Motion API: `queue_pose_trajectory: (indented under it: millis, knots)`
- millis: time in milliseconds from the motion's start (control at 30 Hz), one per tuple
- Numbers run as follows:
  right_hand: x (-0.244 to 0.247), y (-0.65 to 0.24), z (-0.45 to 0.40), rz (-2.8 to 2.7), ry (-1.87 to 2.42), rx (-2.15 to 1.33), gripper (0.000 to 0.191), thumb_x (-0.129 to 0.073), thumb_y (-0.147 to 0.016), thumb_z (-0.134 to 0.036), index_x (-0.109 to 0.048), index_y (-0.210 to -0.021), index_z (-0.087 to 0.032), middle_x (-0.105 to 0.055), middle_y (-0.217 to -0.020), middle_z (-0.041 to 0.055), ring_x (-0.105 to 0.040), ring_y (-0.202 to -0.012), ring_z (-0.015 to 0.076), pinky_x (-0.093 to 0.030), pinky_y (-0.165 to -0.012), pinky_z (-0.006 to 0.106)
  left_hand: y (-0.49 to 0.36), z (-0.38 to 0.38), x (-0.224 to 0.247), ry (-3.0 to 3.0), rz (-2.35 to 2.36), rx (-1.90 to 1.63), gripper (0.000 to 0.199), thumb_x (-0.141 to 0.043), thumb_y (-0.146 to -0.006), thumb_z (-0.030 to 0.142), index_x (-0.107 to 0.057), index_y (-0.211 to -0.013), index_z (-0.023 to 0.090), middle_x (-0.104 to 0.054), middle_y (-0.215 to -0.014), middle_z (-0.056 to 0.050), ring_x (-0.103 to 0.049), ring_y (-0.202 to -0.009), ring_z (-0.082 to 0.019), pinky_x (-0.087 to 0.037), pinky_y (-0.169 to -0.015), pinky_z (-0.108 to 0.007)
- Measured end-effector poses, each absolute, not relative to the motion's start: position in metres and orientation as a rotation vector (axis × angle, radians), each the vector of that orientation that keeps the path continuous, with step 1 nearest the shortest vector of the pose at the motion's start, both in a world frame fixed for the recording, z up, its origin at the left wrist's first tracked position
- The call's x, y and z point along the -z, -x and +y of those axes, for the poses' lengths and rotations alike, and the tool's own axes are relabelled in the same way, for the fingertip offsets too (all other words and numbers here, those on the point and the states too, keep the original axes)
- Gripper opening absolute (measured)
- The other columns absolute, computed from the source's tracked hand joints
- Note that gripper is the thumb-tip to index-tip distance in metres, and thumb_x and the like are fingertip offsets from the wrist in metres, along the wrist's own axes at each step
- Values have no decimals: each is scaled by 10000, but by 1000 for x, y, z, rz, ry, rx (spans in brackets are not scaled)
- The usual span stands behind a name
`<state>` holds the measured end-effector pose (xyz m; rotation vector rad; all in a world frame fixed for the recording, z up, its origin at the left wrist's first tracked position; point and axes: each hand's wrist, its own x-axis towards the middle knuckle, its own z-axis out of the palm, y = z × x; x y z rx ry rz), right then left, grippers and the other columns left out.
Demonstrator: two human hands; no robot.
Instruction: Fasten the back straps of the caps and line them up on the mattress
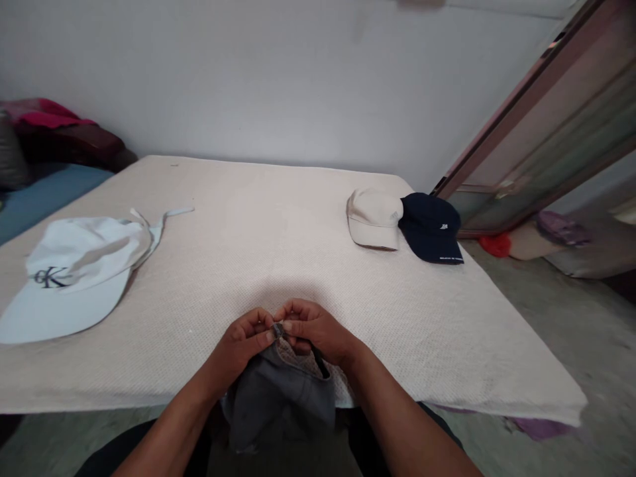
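A dark grey cap (pixel 283 404) hangs over the table's near edge, its back strap turned up toward the middle. My left hand (pixel 246 336) pinches one side of that strap between thumb and fingers. From the other side my right hand (pixel 313 329) grips the strap close to a small buckle, with the fingertips of both hands almost meeting. Through the strap opening some of the table cloth shows. The lower part of the cap lies in shade below the table edge.
A white cap (pixel 89 265) with black letters and loose straps lies at the left of the cloth-covered table (pixel 258 225). At the right back, a beige cap (pixel 373 217) touches a navy cap (pixel 431 225). A wall (pixel 278 79) stands behind, a door (pixel 536 132) at right.
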<state>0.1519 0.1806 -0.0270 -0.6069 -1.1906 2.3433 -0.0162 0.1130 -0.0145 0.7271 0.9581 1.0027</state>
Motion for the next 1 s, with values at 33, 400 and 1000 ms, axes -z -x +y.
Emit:
queue_pose_trajectory:
  millis: [33,400,1000]
  knots:
    - [27,-151,180,-1210,608,-2323,172,-639,-783,-245,-580,-919,-158,-515,-555,-55,-350,-390,26,-236,-386,162,16,113,14,-720,950,-996,65,-641,-798,234,-586,-802,199,-687,-749,15,-622,-684,-113,-430,-643,-210]
    - [21,-155,180,-1462,505,-2191,224,-627,-808,-315,-621,-974,-165,-502,-637,-41,-367,-467,36,-268,-437,183,16,113,19,-678,985,-952,112,-647,-784,240,-655,-885,194,-684,-742,-4,-609,-635,-124,-431,-614,-226]
    - [24,-163,188,-1678,618,-1940,109,-614,-792,-261,-604,-814,-155,-591,-822,28,-501,-741,116,-401,-692,259,11,112,20,-606,1067,-880,136,-697,-718,258,-629,-788,163,-595,-657,20,-503,-563,-93,-350,-550,-202]
